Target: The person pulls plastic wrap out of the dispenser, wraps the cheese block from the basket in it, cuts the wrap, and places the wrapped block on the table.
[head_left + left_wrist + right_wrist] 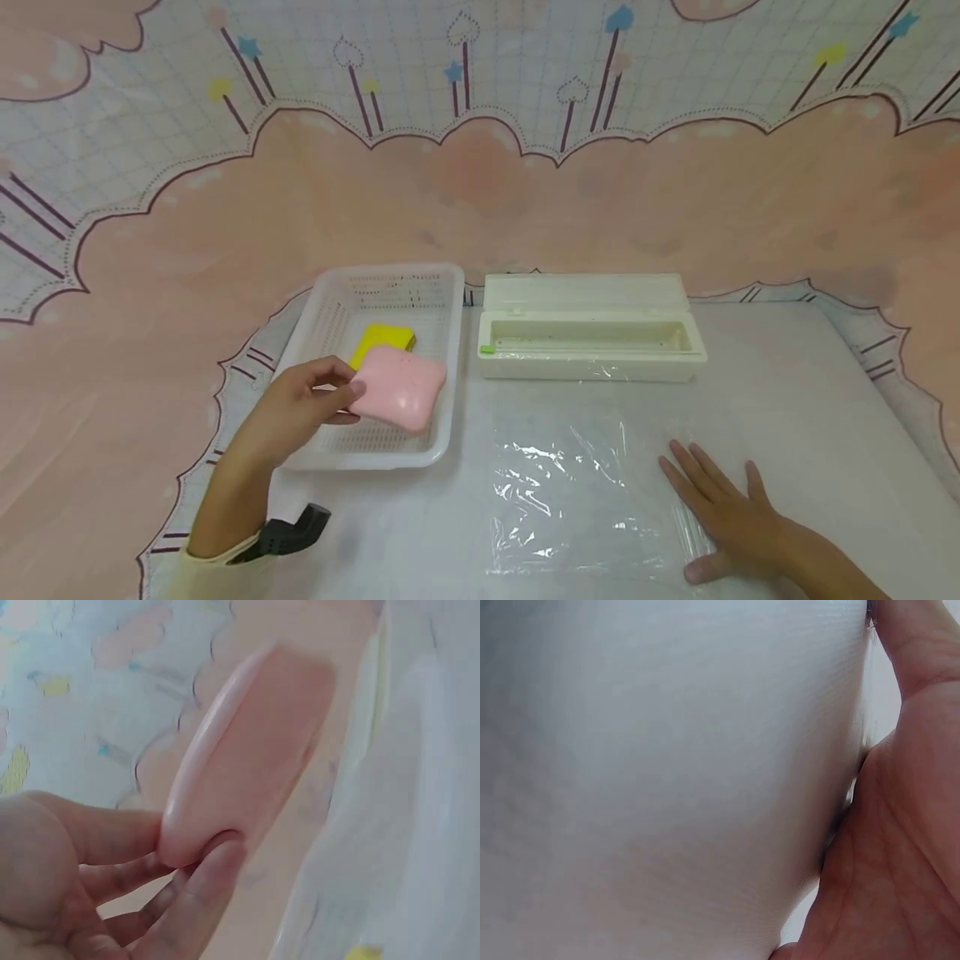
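Between thumb and fingers, my left hand (300, 408) pinches a smooth pink rounded-square object (400, 388) by its left edge, over a white plastic basket (442, 450). From the side, in the left wrist view, the pink object (255, 742) shows a rounded edge and a flatter face; its exact kind is unclear. My right hand (738, 521) lies with fingers spread on the right edge of a clear sheet of cling film (577, 492) spread over the table. The right wrist view shows only the palm (900, 840) close against a pale surface.
Inside the basket lies a yellow block-like thing (386, 335), partly hidden by the pink object. Behind the film stands a white cling film dispenser (592, 368), lid raised, with a green slider (487, 349) at its left end. A white cover lies on the table (810, 400).
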